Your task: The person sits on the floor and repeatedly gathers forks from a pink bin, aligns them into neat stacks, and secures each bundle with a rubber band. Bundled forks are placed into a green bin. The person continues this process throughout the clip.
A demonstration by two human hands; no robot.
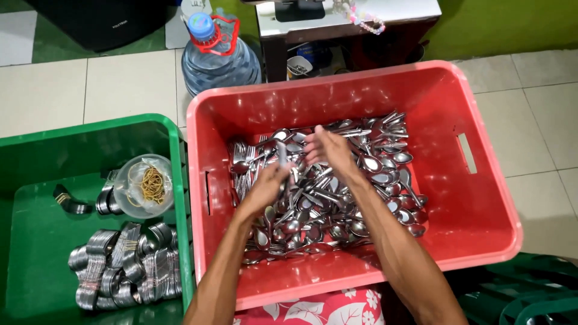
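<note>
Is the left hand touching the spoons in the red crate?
Touching. The head view shows the left hand closed around a few metal handles it lifts from the spoons piled in the red crate; no gap shows between fingers and handles.

Before us, loose spoons [337, 192] fill the crate [481, 229]; left, a bin [36, 241] holds bundled spoons [120, 265]; a water jug [220, 57] stands behind.
</note>
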